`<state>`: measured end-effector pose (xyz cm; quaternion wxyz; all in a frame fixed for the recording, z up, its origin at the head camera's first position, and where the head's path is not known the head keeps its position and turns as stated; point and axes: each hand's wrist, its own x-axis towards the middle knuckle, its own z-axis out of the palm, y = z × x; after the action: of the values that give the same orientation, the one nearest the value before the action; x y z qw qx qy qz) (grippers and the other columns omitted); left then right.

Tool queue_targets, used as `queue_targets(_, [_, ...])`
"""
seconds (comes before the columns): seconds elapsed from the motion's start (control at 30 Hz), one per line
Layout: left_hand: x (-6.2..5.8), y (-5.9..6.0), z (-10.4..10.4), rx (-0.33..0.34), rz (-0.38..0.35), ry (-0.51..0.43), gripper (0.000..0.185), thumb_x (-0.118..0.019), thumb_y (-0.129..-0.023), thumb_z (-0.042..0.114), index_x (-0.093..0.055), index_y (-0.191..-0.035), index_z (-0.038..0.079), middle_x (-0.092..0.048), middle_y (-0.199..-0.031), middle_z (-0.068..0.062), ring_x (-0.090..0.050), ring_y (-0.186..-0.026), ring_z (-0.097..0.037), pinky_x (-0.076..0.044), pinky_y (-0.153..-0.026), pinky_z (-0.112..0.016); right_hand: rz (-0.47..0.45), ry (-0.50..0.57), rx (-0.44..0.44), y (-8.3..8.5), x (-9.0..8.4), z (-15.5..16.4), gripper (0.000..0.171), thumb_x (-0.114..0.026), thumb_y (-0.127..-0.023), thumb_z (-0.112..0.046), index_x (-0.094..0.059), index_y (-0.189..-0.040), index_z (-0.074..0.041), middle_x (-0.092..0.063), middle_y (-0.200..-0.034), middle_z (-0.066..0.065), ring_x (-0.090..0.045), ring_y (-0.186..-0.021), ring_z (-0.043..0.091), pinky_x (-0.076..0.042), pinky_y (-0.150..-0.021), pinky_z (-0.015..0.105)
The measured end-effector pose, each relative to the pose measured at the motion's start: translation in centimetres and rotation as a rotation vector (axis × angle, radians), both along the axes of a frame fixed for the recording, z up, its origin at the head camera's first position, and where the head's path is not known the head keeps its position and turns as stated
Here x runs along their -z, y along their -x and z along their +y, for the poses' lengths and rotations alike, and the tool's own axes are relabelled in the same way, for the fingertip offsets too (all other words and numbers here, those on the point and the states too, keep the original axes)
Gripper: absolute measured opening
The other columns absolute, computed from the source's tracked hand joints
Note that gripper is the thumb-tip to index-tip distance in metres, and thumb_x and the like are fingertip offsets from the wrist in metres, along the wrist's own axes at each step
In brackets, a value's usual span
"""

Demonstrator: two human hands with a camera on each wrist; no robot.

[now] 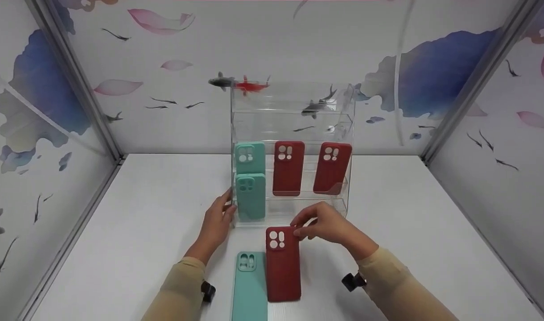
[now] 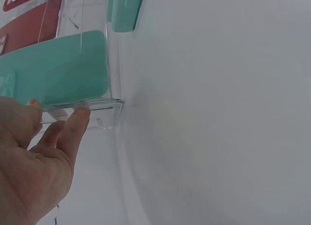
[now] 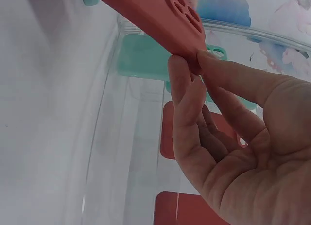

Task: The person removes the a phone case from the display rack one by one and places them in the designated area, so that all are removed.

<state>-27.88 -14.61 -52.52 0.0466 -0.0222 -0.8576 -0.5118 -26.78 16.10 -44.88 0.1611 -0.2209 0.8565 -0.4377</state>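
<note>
Centrally, the right hand [image 1: 327, 225] pinches the top corner of a red phone case [image 1: 282, 263] lying before the acrylic stand [image 1: 292, 133]; the left hand [image 1: 218, 223], fingers straight, touches the stand's lower left corner.

Six phone cases show in all: three red and three teal. Two red cases [image 1: 288, 168] [image 1: 332, 168] and two teal cases [image 1: 249, 157] [image 1: 251, 196] stand in the one clear acrylic rack [image 1: 294, 107] (its upper tiers hold nothing). One red case [image 1: 282, 264] and one teal case [image 1: 249, 287] lie on the bench [image 1: 120, 232]. Two hands [image 1: 216, 225] [image 1: 327, 225] are in view.
</note>
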Motion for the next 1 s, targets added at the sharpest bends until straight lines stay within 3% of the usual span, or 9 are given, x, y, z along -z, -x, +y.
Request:
queue_targets(0.27, [0.0,-0.1,0.1,-0.002,-0.023,0.000,0.058,-0.050,-0.111,0.022,-0.029,-0.164,0.021,-0.044,-0.161,-0.007,-0.052,-0.142,-0.029,-0.048,-0.116,-0.046,-0.042,-0.010,-0.031,-0.1,2.3,0.4,0.013,-0.080,-0.090,-0.015,-0.081,-0.103,-0.015,-0.078,-0.092,0.004,-0.077,-0.080,0.027,-0.065,-0.070,0.038])
queue_targets(0.67, [0.1,-0.1,0.1,0.005,-0.031,0.006,0.057,-0.049,-0.111,0.025,-0.028,-0.164,0.023,-0.045,-0.161,-0.004,-0.051,-0.143,-0.027,-0.047,-0.118,-0.045,-0.087,-0.009,-0.019,-0.4,5.4,0.9,0.012,-0.078,-0.092,-0.016,-0.081,-0.103,-0.013,-0.077,-0.092,0.005,-0.074,-0.077,0.018,-0.065,-0.071,0.035])
queue_targets(1.0, [0.1,0.0,-0.1,0.005,-0.024,-0.012,0.057,-0.050,-0.111,0.021,-0.029,-0.164,0.021,-0.045,-0.160,-0.006,-0.052,-0.141,-0.028,-0.051,-0.114,-0.045,-0.071,-0.047,0.005,-0.6,6.1,0.6,0.012,-0.080,-0.090,-0.017,-0.082,-0.101,-0.012,-0.077,-0.091,0.003,-0.072,-0.075,0.014,-0.063,-0.070,0.029])
